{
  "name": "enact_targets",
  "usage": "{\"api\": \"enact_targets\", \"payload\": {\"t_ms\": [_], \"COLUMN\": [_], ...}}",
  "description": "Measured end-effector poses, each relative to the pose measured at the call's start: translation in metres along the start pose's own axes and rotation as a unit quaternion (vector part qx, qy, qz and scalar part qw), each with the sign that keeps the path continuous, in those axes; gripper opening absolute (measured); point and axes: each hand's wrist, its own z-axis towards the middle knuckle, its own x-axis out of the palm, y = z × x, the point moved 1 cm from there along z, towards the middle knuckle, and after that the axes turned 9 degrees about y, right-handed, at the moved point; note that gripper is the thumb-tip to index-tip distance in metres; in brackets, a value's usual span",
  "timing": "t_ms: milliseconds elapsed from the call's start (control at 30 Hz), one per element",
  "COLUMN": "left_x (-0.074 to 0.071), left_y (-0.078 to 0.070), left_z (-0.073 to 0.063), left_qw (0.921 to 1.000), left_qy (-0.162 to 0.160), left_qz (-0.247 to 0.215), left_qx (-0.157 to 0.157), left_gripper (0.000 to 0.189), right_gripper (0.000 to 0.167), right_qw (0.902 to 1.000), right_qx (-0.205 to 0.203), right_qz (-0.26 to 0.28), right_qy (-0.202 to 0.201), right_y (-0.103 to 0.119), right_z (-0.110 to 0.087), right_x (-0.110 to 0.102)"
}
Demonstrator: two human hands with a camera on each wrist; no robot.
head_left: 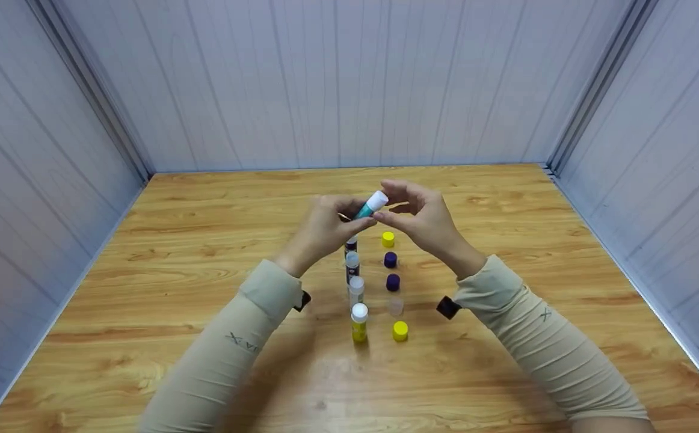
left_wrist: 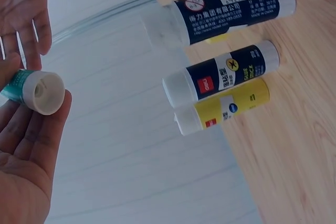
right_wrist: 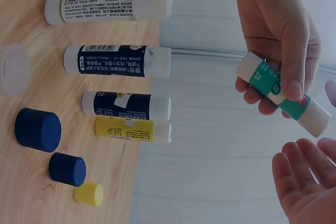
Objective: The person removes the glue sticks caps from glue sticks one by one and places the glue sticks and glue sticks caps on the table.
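My left hand [head_left: 328,228] grips a teal glue stick [head_left: 364,211] with white ends, tilted and raised above the table. In the left wrist view the stick's hollow white end [left_wrist: 50,94] faces the camera. My right hand [head_left: 424,219] is close beside it, fingertips near the white upper end; in the right wrist view its fingers [right_wrist: 302,174] are spread and relaxed. Below the hands stands a row of uncapped glue sticks: a yellow one [head_left: 359,329], a whitish one [head_left: 356,291] and dark blue ones [right_wrist: 126,106]. The farther sticks are partly hidden behind my left hand.
To the right of the sticks, loose caps line up: a yellow cap [head_left: 400,331], a clear cap [head_left: 395,307], dark blue caps [head_left: 393,282] and another yellow cap [head_left: 388,239] farthest away. Pale panelled walls [head_left: 337,84] enclose the wooden table [head_left: 205,240] at the back and sides.
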Motion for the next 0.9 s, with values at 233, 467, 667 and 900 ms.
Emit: {"api": "enact_targets", "payload": {"t_ms": [233,467,667,900], "left_x": [0.006,0.01,0.012,0.013], "left_y": [-0.004,-0.004,-0.007,-0.011], "left_z": [0.002,0.002,0.005,0.008], "left_qw": [0.9998,0.9998,0.9997,0.9985], "left_qy": [0.014,0.021,-0.005,-0.037], "left_qz": [0.01,-0.003,-0.018,-0.009], "left_qx": [0.011,0.0,0.015,0.04], "left_gripper": [0.022,0.022,0.02,0.019], "right_gripper": [0.038,0.025,0.019,0.022], "right_qw": [0.9999,0.9978,0.9768,0.9422], "right_qx": [0.011,0.027,0.036,0.043], "right_qz": [0.0,0.049,0.197,0.311], "right_qy": [-0.01,-0.035,-0.074,-0.118], "right_y": [-0.002,-0.006,-0.009,-0.008], "right_z": [-0.002,-0.002,-0.003,-0.002], "right_x": [0.002,0.002,0.006,0.014]}}
